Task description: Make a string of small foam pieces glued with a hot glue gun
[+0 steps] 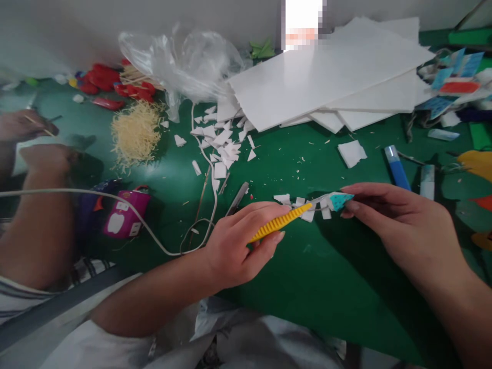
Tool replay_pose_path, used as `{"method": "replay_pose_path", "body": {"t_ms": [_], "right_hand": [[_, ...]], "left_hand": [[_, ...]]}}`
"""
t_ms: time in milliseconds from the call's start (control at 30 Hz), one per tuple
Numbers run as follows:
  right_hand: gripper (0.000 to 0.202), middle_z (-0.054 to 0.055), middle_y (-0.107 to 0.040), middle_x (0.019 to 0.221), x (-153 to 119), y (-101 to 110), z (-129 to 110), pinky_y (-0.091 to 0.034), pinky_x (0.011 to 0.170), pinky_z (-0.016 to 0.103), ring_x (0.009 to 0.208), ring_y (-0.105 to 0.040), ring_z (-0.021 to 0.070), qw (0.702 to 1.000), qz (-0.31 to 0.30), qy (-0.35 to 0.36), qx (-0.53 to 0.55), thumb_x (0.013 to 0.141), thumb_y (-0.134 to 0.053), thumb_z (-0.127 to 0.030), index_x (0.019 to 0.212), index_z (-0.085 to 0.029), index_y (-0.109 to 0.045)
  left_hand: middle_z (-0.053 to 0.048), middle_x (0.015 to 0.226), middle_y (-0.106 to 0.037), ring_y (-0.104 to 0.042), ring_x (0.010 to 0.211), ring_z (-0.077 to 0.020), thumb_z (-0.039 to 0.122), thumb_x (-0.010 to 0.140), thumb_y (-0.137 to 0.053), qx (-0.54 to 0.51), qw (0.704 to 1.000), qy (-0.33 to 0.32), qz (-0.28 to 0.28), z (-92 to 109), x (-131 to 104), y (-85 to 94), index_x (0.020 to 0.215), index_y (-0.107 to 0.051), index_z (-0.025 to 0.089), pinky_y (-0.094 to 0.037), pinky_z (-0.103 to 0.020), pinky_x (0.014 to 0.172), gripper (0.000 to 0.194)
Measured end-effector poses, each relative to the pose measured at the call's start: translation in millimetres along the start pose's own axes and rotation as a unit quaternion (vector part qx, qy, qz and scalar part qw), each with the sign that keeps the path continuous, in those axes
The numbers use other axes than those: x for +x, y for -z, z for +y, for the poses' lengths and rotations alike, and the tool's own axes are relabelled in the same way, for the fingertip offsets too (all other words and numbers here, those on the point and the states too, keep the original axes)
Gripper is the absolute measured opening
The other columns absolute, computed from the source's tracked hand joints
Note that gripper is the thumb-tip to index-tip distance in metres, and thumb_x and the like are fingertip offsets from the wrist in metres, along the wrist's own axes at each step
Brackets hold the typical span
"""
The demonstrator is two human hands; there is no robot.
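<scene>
My left hand is closed around tweezers with a yellow ribbed grip. Their thin metal tips point right and meet a small piece, white at one end and turquoise with dark specks at the other. Between the thumb and forefinger of my right hand, the pointed turquoise end is pinched. Just beneath the tips lie small white foam bits on the green table. Whether the tips grip the piece or only touch it, I cannot tell.
A heap of white foam scraps lies ahead, below stacked white sheets. Left of it are pale shredded strands, a magenta box and a white cable. Another person's hands work at far left. Glue-stick-like tubes lie right.
</scene>
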State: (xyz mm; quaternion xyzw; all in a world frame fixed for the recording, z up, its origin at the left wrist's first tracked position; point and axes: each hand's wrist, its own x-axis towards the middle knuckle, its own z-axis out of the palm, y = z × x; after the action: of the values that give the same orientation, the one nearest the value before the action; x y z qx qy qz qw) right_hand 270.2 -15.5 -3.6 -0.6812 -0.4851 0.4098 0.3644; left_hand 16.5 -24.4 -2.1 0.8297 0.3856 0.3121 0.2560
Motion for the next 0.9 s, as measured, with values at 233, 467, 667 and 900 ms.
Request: {"method": "replay_pose_path", "body": {"t_ms": [233,467,667,900], "right_hand": [[0.018,0.0,-0.078,0.073,-0.3,0.7,2.4,-0.066,0.069,0.036,0.068,-0.076,0.0215,1.0,0.001,0.021,-0.018,0.074,-0.074,-0.039,0.088,-0.028,-0.077],[0.019,0.0,-0.08,0.082,-0.1,-2.4,1.1,-0.064,0.071,0.035,0.074,-0.076,0.0217,1.0,0.012,0.01,-0.026,0.071,-0.072,-0.038,0.086,-0.029,-0.078],[0.02,-0.001,-0.081,0.089,-1.9,1.2,2.5,-0.064,0.076,0.034,0.081,-0.077,0.0212,1.0,0.0,0.003,-0.011,0.074,-0.069,-0.033,0.09,-0.032,-0.081],[0.025,-0.003,-0.082,0.093,-2.4,0.8,7.4,-0.065,0.075,0.03,0.08,-0.078,0.0187,0.999,-0.027,0.04,-0.019,0.077,-0.071,-0.03,0.099,-0.033,-0.081]], "left_hand": [[-0.006,0.118,-0.076,-0.072,0.111,-0.0158,0.012,0.096,-0.056,-0.018,1.0,-0.019,-0.007,-0.4,1.0,-0.4,0.123,-0.062,0.019,-0.059,-0.026,0.101,0.028],[-0.008,0.116,-0.076,-0.072,0.113,-0.0151,0.011,0.095,-0.057,-0.029,0.997,-0.067,-0.007,-4.7,0.8,-10.0,0.125,-0.06,0.015,-0.059,-0.025,0.101,0.03],[-0.009,0.117,-0.076,-0.071,0.115,-0.0151,0.009,0.095,-0.058,-0.024,0.997,-0.074,0.001,-7.4,-1.2,-12.0,0.125,-0.06,0.013,-0.057,-0.024,0.103,0.03],[-0.01,0.12,-0.075,-0.07,0.117,-0.0148,0.011,0.096,-0.057,-0.011,0.998,-0.06,-0.013,-7.3,-0.7,-11.2,0.127,-0.059,0.013,-0.057,-0.025,0.103,0.03]]}}
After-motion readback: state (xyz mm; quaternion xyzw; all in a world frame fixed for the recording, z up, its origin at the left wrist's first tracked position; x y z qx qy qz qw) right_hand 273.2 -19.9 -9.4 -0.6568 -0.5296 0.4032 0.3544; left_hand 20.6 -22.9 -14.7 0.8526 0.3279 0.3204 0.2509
